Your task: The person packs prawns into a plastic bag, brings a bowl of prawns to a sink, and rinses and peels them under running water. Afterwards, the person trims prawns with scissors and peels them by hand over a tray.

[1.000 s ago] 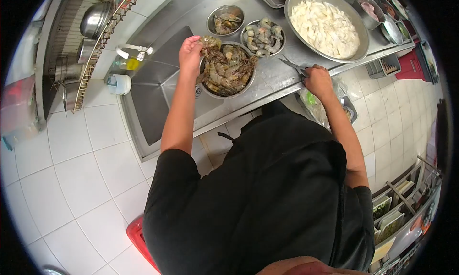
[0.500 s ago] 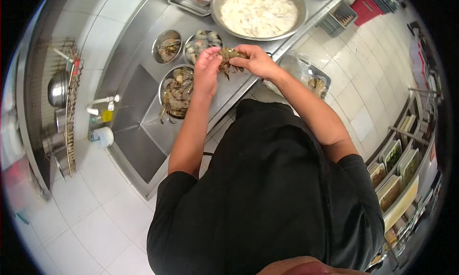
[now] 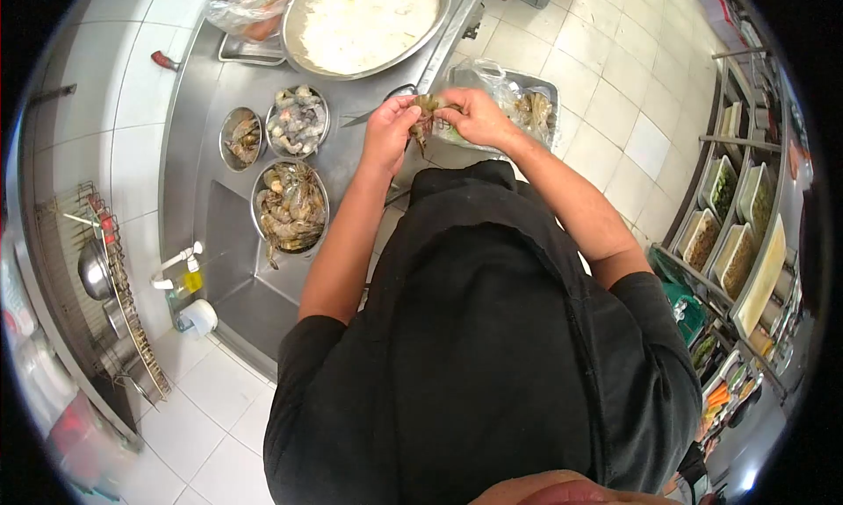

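Note:
A brown shrimp (image 3: 425, 117) with its legs showing is held between my two hands over the front edge of the steel counter. My left hand (image 3: 392, 129) pinches one side of it with thumb and fingers. My right hand (image 3: 474, 116) is closed on the other side. Scissors with a dark loop handle (image 3: 401, 90) lie just behind my left hand, blade pointing left. To the left stand a bowl of unpeeled shrimp (image 3: 291, 208), a bowl of greyish peeled shrimp (image 3: 297, 123) and a smaller bowl with brown shrimp pieces (image 3: 241, 140).
A wide basin (image 3: 292, 53) of pale food stands at the back, beside a plastic bag (image 3: 255, 11) over a metal tray. The sink (image 3: 230, 272) and tap (image 3: 180, 263) are on the left. At right, a tray (image 3: 553, 110) holds shrimp and a bag. Shelves carry food containers (image 3: 736, 257).
My view has turned, so the counter and bowls appear shifted left and the scissors now show. The shrimp stays in both hands, now hanging more upright.

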A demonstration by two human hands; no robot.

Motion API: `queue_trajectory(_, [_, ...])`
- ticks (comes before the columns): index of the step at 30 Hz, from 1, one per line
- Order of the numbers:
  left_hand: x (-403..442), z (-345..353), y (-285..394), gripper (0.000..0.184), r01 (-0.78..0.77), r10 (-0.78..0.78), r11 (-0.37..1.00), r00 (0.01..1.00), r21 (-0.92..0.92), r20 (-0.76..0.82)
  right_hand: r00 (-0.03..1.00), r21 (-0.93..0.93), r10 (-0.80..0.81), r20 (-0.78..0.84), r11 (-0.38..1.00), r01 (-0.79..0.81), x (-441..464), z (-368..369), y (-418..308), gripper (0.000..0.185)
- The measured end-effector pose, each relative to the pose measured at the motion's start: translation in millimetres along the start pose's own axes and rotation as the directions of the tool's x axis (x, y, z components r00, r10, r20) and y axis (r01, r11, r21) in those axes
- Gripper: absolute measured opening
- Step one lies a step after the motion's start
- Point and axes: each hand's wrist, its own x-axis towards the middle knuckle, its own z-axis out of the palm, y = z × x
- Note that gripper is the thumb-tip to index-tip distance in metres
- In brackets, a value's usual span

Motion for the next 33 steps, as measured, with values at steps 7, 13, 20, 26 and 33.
queue_trajectory(7, [16.8, 27.8, -2.8, 0.023, 0.171, -0.171, 0.985, 0.981, 0.002, 0.095, 0.99, -0.248, -0.141, -0.02, 0.96, 0.131, -19.3, -46.1, -11.7, 0.012])
queue_trajectory(13, [17.8, 51.4, 5.5, 0.023, 0.256, -0.24, 0.961, 0.96, -0.105, 0.147, 0.999, -0.025, -0.023, 0.048, 0.999, 0.024, -27.7, -68.0, -8.7, 0.014])
queue_trajectory(20, [22.2, 51.7, -4.3, 0.027, 0.28, -0.261, 0.957, 0.946, -0.077, 0.191, 0.965, -0.37, -0.254, 0.066, 0.892, 0.26, -31.0, -83.6, -8.5, 0.013])
queue_trajectory(26, [31.6, 53.3, -14.7, 0.028, 0.309, -0.304, 0.951, 0.938, -0.006, 0.166, 0.968, -0.599, -0.206, 0.146, 0.76, 0.252, -30.3, -104.1, 3.6, 0.015])
queue_trajectory(33, [38.1, 26.2, -16.2, 0.029, 0.186, -0.19, 0.966, 0.982, 0.178, 0.005, 0.999, -0.7, -0.049, -0.014, 0.713, 0.025, -24.9, -147.2, 48.3, 0.031])
